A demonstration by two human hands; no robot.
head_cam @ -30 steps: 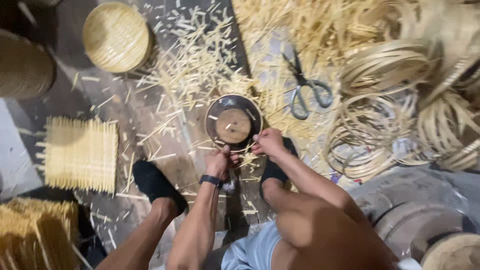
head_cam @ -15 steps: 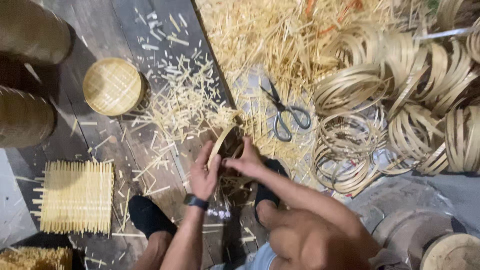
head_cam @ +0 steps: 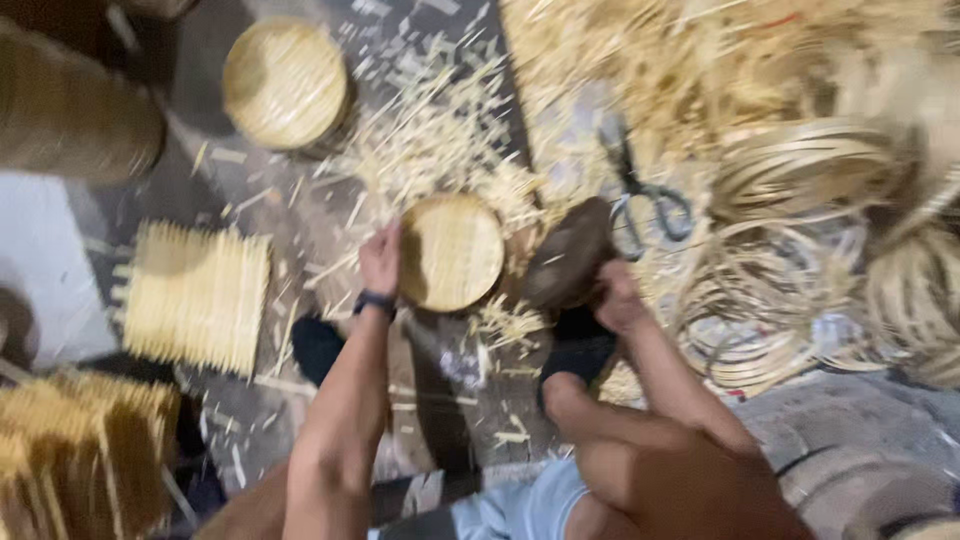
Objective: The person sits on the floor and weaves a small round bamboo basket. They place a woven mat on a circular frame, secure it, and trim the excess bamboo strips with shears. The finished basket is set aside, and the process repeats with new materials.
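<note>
left hand (head_cam: 381,262) grips edge of round pale woven bamboo disc (head_cam: 452,251), held above the floor (head_cam: 300,215) | right hand (head_cam: 613,297) closed on dark round mould (head_cam: 568,254) just beside disc | black scissors (head_cam: 640,195) near, on bamboo scraps (head_cam: 440,150)

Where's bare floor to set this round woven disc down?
Barest floor lies between the slat mat and the left hand, and below the woven disc between the feet. Crowded: offcuts above, scissors and bamboo hoops beyond the right hand.
</note>
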